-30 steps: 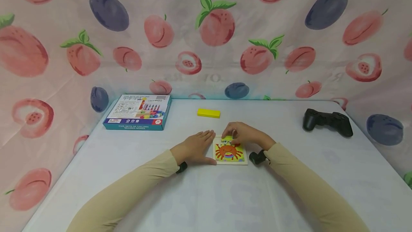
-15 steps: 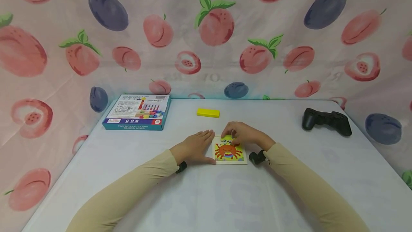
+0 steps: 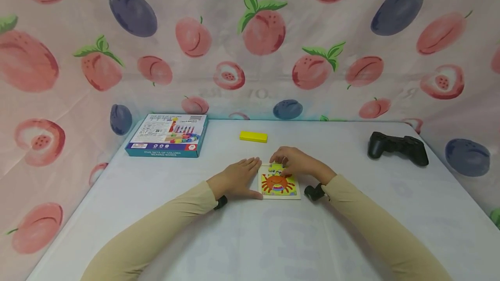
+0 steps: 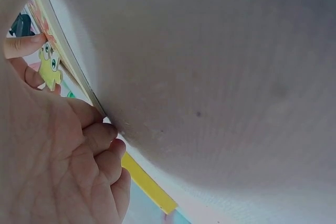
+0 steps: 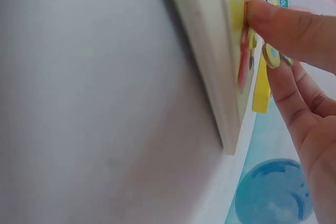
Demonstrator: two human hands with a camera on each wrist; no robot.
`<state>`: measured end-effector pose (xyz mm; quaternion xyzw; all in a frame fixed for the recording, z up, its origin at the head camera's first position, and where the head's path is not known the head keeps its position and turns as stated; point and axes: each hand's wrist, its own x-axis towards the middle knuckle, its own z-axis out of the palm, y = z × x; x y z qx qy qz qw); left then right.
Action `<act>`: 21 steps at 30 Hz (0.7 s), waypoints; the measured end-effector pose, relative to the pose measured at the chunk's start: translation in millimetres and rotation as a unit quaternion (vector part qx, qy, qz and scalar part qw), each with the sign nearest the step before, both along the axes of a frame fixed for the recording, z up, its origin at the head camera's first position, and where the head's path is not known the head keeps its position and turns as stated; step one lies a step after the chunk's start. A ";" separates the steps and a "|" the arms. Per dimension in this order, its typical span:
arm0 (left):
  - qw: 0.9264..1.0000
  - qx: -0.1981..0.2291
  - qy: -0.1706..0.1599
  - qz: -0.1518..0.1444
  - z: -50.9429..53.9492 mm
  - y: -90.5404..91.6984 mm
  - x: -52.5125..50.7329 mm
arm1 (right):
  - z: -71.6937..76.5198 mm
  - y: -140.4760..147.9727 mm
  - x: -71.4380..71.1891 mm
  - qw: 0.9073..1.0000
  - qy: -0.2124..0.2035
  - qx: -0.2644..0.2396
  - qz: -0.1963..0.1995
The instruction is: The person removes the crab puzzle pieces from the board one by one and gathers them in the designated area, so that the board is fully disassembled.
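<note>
A square wooden crab puzzle board lies flat on the white table. At its left side, the left hand rests with straight fingers, thumb at the lower left corner and fingertips by the upper left. The right hand pinches a yellow-green puzzle piece with eyes at the board's top edge. Seen from the left wrist, that piece stands tilted up from the board between thumb and fingers. In the right wrist view the thumb touches the board's face, and the piece is partly hidden.
A yellow block lies behind the board. The flat teal and white box stands at the back left, and a black game controller at the right. A fruit-patterned cloth hangs behind the table.
The right hand and the yellow-green piece have shifted very slightly up, and the piece looks more tilted off the board. The left hand has stayed in place.
</note>
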<state>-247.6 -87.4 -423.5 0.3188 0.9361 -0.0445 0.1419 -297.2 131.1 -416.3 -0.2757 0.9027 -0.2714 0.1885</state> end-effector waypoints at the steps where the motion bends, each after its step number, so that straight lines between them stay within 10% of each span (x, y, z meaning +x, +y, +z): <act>1: 1.000 0.000 0.000 0.000 0.2 -0.1 0.1 | -0.1 0.8 0.1 1.000 0.002 0.000 -0.004; 21: 1.000 0.001 0.002 0.001 0.8 -0.2 1.9 | -1.4 13.3 2.1 0.999 0.003 -0.035 -0.006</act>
